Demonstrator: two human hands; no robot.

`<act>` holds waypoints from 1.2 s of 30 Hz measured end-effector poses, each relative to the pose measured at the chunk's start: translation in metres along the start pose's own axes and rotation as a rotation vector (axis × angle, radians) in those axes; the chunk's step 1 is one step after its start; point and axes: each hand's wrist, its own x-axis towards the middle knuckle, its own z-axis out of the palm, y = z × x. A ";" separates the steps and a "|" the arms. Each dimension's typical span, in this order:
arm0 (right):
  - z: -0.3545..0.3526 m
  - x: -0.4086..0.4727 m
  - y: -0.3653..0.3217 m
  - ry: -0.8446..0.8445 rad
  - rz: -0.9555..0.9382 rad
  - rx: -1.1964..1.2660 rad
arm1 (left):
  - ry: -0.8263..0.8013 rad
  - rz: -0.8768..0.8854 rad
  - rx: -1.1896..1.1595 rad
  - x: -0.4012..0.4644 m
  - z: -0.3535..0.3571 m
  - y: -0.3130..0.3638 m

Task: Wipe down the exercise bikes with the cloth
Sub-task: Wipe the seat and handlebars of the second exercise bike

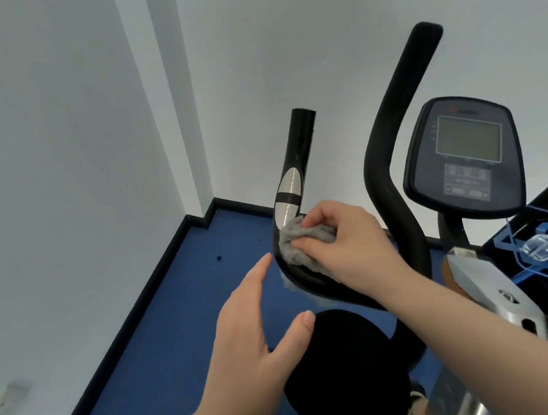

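Note:
A black exercise bike fills the middle and right of the head view. Its left handlebar (297, 156) curves upward and carries a silver pulse pad (288, 198). My right hand (346, 243) grips a grey cloth (296, 246) and presses it on the handlebar's bend just below the pad. My left hand (247, 341) hovers flat with straight fingers beside the handlebar, above the black seat (348, 377), touching nothing. The second handlebar (392, 144) rises to the right, beside the console (463, 156) with its grey screen.
White walls form a corner behind the bike, with a black skirting over blue floor (162, 324). A wall socket (5, 402) sits low on the left. At right stand a metal post (493, 287) and a blue bottle holder (539, 247).

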 end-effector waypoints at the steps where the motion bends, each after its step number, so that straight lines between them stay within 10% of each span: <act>1: 0.006 0.001 0.003 0.041 0.043 0.103 | -0.002 0.001 -0.026 0.001 0.001 0.001; 6: 0.010 0.008 0.011 0.055 0.150 0.261 | 0.004 0.006 -0.088 0.005 0.003 0.001; 14: -0.046 -0.023 -0.008 -0.298 -0.179 -0.542 | -0.041 0.057 0.027 0.007 -0.007 -0.003; 36: 0.051 -0.009 -0.063 0.485 0.232 -0.436 | -0.404 0.370 0.051 0.141 -0.073 -0.016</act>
